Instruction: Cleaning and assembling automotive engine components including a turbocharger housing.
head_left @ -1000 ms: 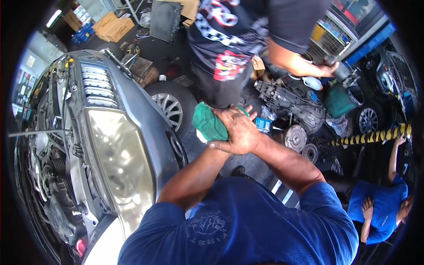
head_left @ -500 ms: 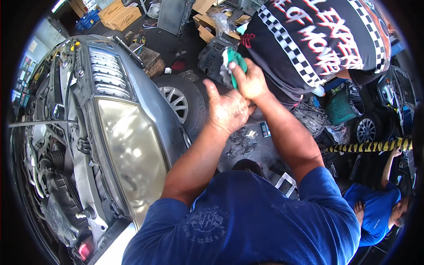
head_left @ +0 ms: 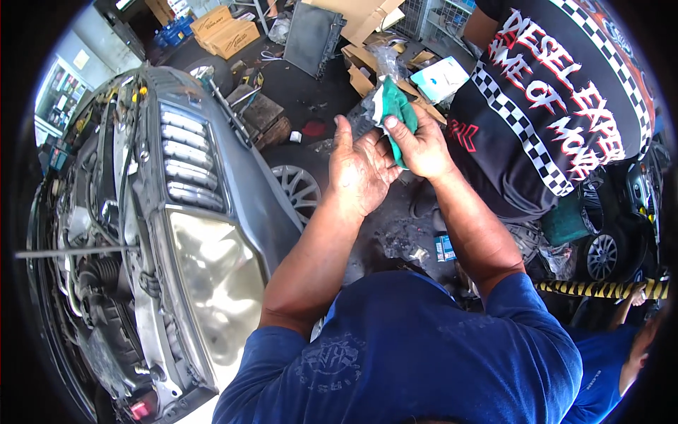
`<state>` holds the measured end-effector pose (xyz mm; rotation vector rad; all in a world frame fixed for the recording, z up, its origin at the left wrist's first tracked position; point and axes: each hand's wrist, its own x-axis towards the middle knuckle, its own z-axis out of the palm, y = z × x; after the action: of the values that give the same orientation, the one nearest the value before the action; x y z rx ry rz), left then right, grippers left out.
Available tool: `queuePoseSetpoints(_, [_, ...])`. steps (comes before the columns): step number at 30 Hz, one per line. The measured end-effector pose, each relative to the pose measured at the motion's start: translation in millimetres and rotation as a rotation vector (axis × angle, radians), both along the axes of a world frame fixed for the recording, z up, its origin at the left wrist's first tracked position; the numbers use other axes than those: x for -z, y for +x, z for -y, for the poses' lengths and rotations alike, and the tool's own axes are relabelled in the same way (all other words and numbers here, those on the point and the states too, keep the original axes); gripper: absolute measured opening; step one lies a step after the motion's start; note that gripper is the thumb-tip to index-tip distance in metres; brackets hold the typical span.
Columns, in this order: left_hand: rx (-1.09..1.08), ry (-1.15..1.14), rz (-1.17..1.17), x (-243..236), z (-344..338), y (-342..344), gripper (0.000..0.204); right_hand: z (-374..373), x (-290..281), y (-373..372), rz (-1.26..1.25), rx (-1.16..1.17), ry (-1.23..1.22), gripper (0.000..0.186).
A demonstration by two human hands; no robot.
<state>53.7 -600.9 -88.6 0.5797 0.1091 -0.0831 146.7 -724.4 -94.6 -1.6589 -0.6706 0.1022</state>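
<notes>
My right hand [head_left: 426,141] grips a crumpled green-and-white cloth [head_left: 395,106], its thumb pressed on it, just above and right of my left hand. My left hand [head_left: 357,169] is open, palm upward, thumb raised, its slightly curled fingers beside the lower end of the cloth; whether they touch it, I cannot tell. Left of both arms stands a grey car with its bonnet area exposed, showing a yellowed headlight [head_left: 212,290], a chrome grille [head_left: 191,159] and engine parts [head_left: 99,304].
A co-worker [head_left: 551,99] in a black printed shirt bends close at the right; another person [head_left: 604,371] in blue is at lower right. Cardboard boxes [head_left: 224,35], a grey panel [head_left: 311,39], a loose wheel [head_left: 296,189], a striped bar [head_left: 600,288] and scattered parts lie around.
The cloth shifted from over both joined hands into my right hand, higher up; my left palm turned upward. The black-shirted co-worker bent down and moved right. The view shifted slightly.
</notes>
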Motion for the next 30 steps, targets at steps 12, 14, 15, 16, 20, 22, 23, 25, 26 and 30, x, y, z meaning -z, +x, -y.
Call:
queuePoseSetpoints(12, [-0.362, -0.017, 0.060, 1.3, -17.5, 77.0, 0.063, -24.2, -24.0, 21.4, 0.056, -0.098, 0.118, 0.055])
queuePoseSetpoints(14, [-0.240, -0.204, 0.216, 8.5, -35.1, 76.0, 0.045, -31.7, -30.3, 9.2, 0.089, -0.137, 0.027, 0.064])
queuePoseSetpoints(15, [-0.228, -0.290, 0.202, 10.8, -44.5, 79.1, 0.041, -36.3, -33.7, 4.3, 0.130, -0.166, 0.008, 0.067])
queuePoseSetpoints(16, [-0.209, -0.141, 0.334, 13.0, -52.7, 78.1, 0.054, -39.4, -37.2, 1.0, 0.247, -0.161, -0.069, 0.069])
queuePoseSetpoints(20, [-0.249, -0.245, 0.292, 9.4, -74.2, 60.3, 0.056, -64.4, -45.8, -12.1, 0.027, -0.250, 0.018, 0.067])
queuePoseSetpoints(22, [-0.309, -0.200, 0.252, 0.6, -80.0, 46.7, 0.058, -74.1, -48.7, -19.1, 0.002, -0.311, 0.048, 0.065])
queuePoseSetpoints(23, [-0.334, -0.185, 0.246, -4.7, -83.1, 40.0, 0.059, -78.9, -50.1, -23.0, -0.016, -0.332, 0.063, 0.064])
queuePoseSetpoints(25, [-0.370, -0.174, 0.322, -14.9, -88.9, 27.6, 0.062, -87.4, -53.6, -31.7, -0.052, -0.374, 0.091, 0.061])
queuePoseSetpoints(26, [-0.383, -0.126, 0.325, -19.2, -91.6, 21.5, 0.063, -91.3, -55.6, -36.9, -0.051, -0.390, 0.118, 0.058])
queuePoseSetpoints(30, [-0.423, -0.090, 0.356, -37.3, -105.4, -1.0, 0.064, -105.6, -66.9, -56.7, -0.045, -0.444, 0.160, 0.055])
